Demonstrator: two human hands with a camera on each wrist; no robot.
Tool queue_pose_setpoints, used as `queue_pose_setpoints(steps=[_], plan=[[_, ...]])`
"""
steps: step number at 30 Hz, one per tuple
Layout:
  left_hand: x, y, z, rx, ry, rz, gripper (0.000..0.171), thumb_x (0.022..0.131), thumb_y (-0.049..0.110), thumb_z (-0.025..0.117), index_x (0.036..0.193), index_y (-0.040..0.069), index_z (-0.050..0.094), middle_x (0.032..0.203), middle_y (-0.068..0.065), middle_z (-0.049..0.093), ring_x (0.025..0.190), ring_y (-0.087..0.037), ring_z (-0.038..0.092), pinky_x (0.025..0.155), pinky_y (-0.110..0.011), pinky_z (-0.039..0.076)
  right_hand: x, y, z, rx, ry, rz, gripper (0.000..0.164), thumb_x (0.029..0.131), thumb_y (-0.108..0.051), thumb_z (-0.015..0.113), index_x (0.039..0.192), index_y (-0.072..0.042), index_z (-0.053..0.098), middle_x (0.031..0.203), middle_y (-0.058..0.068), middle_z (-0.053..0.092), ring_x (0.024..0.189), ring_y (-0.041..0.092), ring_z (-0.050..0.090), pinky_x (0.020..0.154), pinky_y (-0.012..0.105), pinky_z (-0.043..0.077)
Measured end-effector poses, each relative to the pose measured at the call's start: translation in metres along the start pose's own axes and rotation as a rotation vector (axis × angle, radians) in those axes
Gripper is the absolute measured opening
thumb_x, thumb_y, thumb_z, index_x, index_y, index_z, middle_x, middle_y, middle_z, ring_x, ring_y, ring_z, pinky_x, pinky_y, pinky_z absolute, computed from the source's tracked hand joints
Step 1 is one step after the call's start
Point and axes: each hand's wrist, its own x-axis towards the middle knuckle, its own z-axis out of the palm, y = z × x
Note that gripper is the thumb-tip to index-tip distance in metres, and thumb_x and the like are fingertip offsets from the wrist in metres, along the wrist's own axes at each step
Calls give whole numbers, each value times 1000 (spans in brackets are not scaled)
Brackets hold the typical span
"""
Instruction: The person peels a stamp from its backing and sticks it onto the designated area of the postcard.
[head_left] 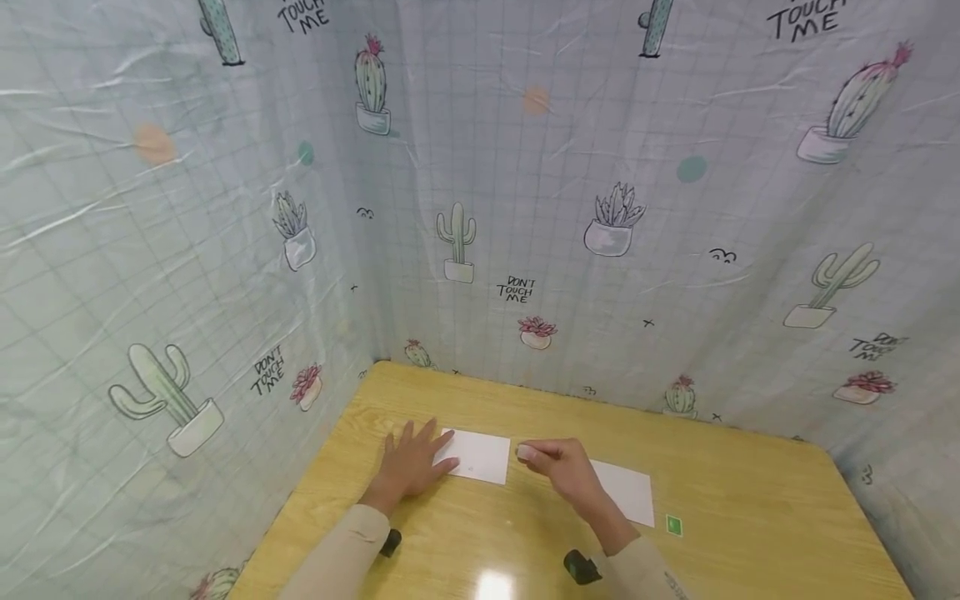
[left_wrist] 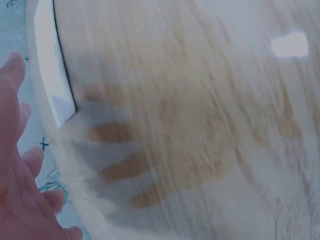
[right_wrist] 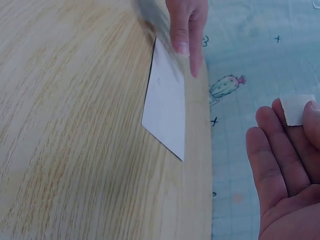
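A white paper card (head_left: 483, 458) with a faint small mark lies flat on the table. My left hand (head_left: 412, 462) is spread at its left end, with thumb and fingertips over its edge. In the left wrist view this hand (left_wrist: 25, 170) shows at the left, fingers extended near the card (left_wrist: 52, 60). Just right of the card, my right hand (head_left: 566, 471) pinches a stamp (right_wrist: 295, 110) between thumb and fingers. The stamp's pale side and perforated edge show in the right wrist view. There, my left hand (right_wrist: 187, 25) reaches over the card's far end.
A second white card (head_left: 626, 492) lies beside the right wrist, partly covered by it. To its right is a green stamp (head_left: 674, 525) with a white border. The yellow wood-grain table (head_left: 750, 500) meets a cactus-printed curtain (head_left: 480, 167) at its back and left.
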Motion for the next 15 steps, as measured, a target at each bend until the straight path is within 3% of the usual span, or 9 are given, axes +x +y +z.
queue_pose_setpoints(steps=[15], plan=[[-10,25,-14,-161,37,91,70,104,66,44,162,29,39,173,-10,29,158,-52,24,122,-77,18,-4,-7,0,48,-15,13,26,103,-10,63,123,3,75,125,23,74,115,38,74,99,43,61]])
